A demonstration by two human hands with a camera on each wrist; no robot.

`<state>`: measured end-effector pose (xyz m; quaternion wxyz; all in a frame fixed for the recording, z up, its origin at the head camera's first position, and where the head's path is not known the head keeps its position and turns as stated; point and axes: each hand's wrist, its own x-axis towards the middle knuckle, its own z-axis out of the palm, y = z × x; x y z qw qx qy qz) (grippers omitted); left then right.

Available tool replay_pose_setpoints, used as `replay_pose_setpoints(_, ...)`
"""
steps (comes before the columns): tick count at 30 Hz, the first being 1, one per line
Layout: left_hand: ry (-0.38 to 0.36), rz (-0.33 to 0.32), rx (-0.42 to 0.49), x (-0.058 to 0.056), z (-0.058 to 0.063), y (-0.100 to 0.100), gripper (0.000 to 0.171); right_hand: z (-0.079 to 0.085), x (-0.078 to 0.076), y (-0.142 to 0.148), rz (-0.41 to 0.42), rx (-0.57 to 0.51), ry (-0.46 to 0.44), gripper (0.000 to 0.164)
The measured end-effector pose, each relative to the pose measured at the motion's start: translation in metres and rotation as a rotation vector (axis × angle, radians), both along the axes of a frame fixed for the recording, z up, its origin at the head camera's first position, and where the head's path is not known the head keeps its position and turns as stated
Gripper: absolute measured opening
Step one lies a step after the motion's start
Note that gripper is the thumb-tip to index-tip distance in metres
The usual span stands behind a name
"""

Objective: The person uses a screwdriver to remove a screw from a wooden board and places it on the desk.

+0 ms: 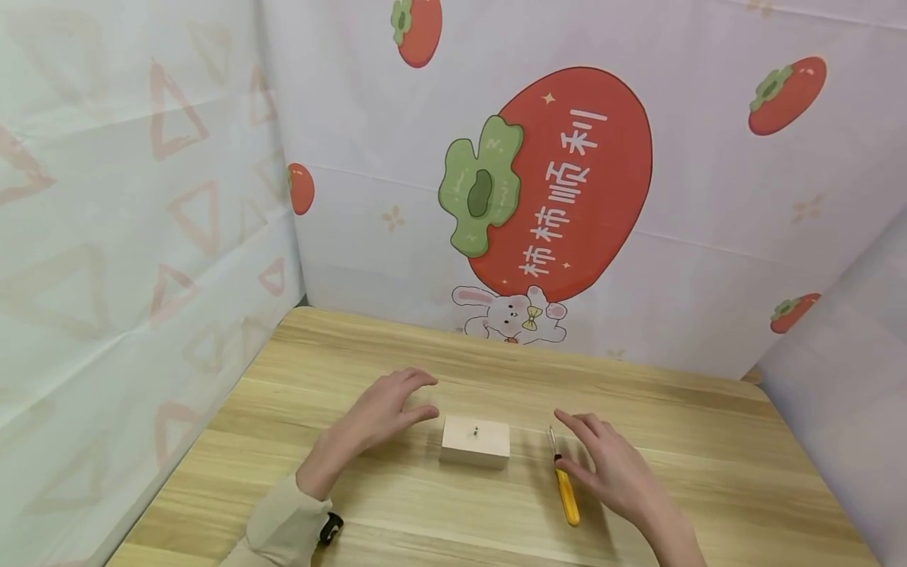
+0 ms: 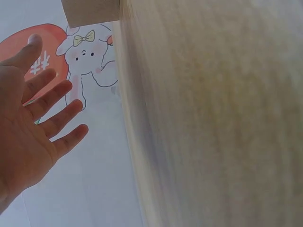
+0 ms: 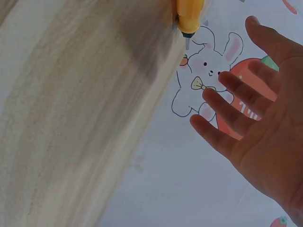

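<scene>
A pale wooden block rests on the table, with a small screw standing up from its top face. To the block's right lies a screwdriver with a yellow handle and a thin metal shaft pointing away from me. My left hand hovers left of the block, fingers spread and holding nothing; the left wrist view shows its bare palm. Over the table beside the screwdriver is my right hand. Its palm is bare in the right wrist view, with the fingers loosely extended.
The wood-grain table runs back to a white printed curtain with a big red persimmon and a rabbit. Another patterned curtain closes the left side. A black band shows at the left sleeve.
</scene>
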<state>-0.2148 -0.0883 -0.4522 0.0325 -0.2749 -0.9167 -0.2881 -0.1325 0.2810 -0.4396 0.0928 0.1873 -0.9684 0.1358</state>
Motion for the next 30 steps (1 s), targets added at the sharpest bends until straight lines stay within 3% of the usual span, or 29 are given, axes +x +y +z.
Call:
replay_pose_setpoints(8,-0.061,-0.009,0.019,0.011,0.008,-0.002,0.050,-0.004,0.009,0.002,0.013,0.017,0.006,0.063)
replay_pose_setpoints(14,-0.062,-0.037,0.041,0.013,0.012,0.002,0.051,-0.007,0.013,0.005,0.032,0.031,0.051,0.062)
replay_pose_setpoints(26,-0.142,-0.049,0.083,0.017,0.009,0.006,0.056,-0.008,0.020,0.006,0.026,0.062,-0.028,0.063)
replay_pose_setpoints(30,-0.180,-0.081,0.111,0.018,0.010,0.010,0.056,-0.008,0.025,0.008,0.022,0.068,-0.047,0.065)
